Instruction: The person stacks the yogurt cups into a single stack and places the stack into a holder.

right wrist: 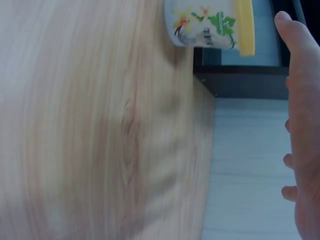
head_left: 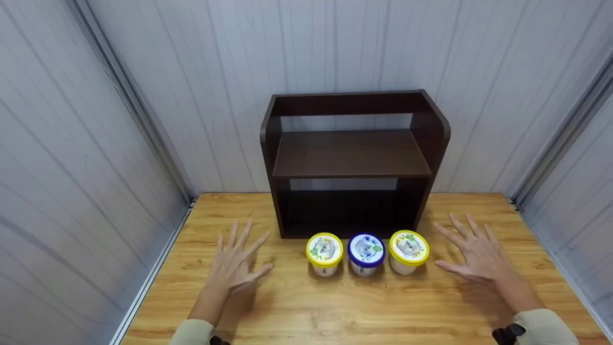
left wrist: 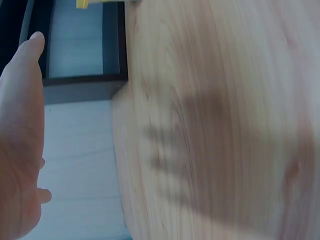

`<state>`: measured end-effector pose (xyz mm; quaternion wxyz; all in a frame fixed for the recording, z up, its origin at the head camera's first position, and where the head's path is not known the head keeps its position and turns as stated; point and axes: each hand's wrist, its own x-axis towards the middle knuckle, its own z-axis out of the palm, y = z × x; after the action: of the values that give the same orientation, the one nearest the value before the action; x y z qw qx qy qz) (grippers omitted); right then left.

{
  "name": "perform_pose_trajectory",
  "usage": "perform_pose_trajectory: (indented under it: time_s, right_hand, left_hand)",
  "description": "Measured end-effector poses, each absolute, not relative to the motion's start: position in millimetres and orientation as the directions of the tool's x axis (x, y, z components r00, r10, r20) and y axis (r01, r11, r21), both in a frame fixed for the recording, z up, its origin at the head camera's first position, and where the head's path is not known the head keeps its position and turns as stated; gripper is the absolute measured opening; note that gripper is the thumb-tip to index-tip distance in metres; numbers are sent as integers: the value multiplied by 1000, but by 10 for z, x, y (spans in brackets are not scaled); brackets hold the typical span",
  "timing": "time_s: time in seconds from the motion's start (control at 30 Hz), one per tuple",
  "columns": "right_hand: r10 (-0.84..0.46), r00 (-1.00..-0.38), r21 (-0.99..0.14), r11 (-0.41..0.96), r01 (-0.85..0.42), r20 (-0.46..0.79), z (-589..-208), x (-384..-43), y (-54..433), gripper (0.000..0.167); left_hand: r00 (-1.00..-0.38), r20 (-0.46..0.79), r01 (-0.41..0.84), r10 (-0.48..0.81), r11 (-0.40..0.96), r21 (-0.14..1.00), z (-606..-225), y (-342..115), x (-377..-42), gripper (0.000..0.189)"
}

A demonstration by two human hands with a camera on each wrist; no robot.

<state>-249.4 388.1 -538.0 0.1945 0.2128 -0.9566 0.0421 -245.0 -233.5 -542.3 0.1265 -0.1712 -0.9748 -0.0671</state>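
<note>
At far left, left hand (head_left: 234, 263) above the wooden table (head_left: 297, 311), fingers spread wide, holding nothing. Then, in one row before the dark shelf (head_left: 352, 153): left yellow-lidded tub (head_left: 324, 250), blue-lidded tub (head_left: 366, 250), right yellow-lidded tub (head_left: 409, 248), all upright, with small gaps between; hence possible knocking of a neighbour in a careless grasp. At far right, right hand (head_left: 479, 258), fingers also wide, without load; perhaps tipping of nearest tub by hasty sideways sweep.

Tubs (head_left: 366, 250) before rack (head_left: 352, 153), gaps apparently narrow
</note>
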Motion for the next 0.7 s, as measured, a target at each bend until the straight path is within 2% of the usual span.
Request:
perform_pose_trajectory:
  time_s: [0.37, 0.7]
  right_hand:
    - [-409, -807, -34, 884, -466, 426, -5352, -2537, 3638, 95]
    - [-373, -826, -136, 875, -465, 423, -5405, -2535, 3471, 91]
  left_hand:
    - [-885, 287, 417, 366, 898, 140, -5531, -1984, -2594, 81]
    - [-894, 254, 437, 370, 844, 311, -5652, -1702, -2663, 80]
